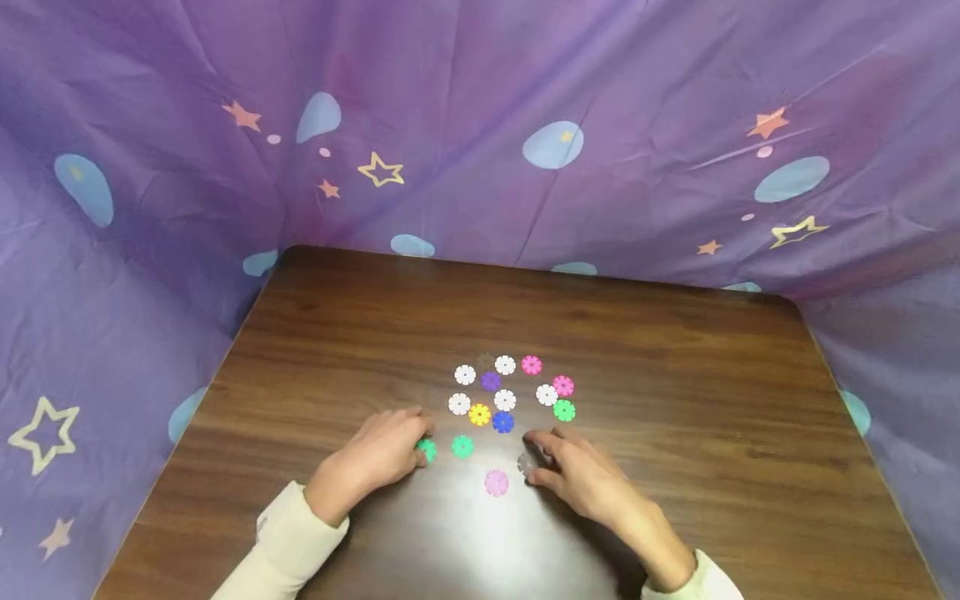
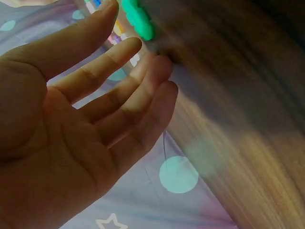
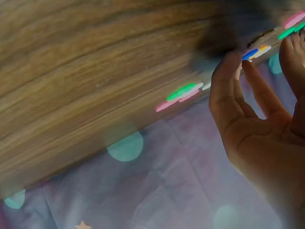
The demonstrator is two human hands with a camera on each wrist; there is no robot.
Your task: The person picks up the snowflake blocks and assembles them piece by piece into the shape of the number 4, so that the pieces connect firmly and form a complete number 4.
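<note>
My left hand [image 1: 381, 450] is low over the table with fingers loosely bent. Beside its fingertips lies a green notched plastic disc [image 1: 427, 451], also in the left wrist view near the thumb tip; I cannot tell whether they touch. A second green disc [image 1: 462, 447] lies just right of it. My right hand [image 1: 588, 477] has its thumb and fingers apart around a grey-brown disc [image 1: 523, 464], partly hidden by the hand. Between the hands is a pale pink disc [image 1: 496, 482]. In the right wrist view, the right hand [image 3: 262, 129] has its fingers spread.
Beyond the hands lie several more flat discs, including a blue disc [image 1: 503, 422], a yellow disc [image 1: 479, 414], a purple disc [image 1: 491, 382] and a pink disc [image 1: 532, 365]. A purple patterned cloth [image 1: 465, 100] surrounds the brown wooden table [image 1: 675, 375].
</note>
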